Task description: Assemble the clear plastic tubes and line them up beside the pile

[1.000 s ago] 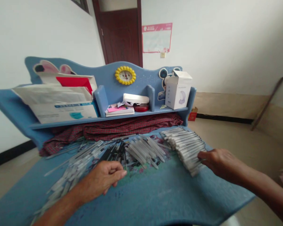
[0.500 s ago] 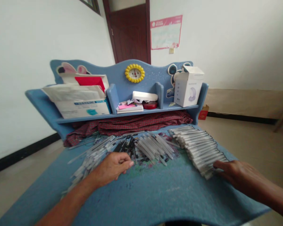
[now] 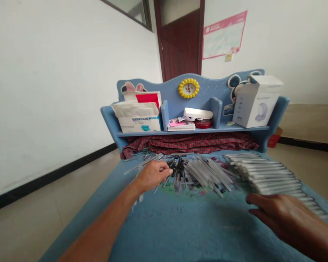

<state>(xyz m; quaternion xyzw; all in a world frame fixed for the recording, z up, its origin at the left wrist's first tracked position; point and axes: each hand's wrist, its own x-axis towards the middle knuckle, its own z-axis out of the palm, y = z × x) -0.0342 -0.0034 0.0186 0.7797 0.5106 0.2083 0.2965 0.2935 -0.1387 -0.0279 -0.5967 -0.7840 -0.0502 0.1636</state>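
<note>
My left hand (image 3: 153,175) lies on a blue desk (image 3: 180,225), fingers curled and pinched at the edge of a loose heap of clear pen barrels and black pen parts (image 3: 196,173); what the fingertips pinch is too small to name. My right hand (image 3: 276,213) rests flat with fingers stretched out, touching the near end of a neat row of white pens (image 3: 268,174) at the right of the desk.
A blue shelf (image 3: 194,129) stands at the back with white envelopes and a red folder (image 3: 138,116), a yellow clock (image 3: 188,88), small books, a white box (image 3: 255,103). Red checked cloth (image 3: 191,142) lies under it. A dark door (image 3: 180,43) is behind.
The view swung left, so the desk now sits further right. My left hand reached forward to the pen parts and pinched. My right hand slid to the near end of the white row.
</note>
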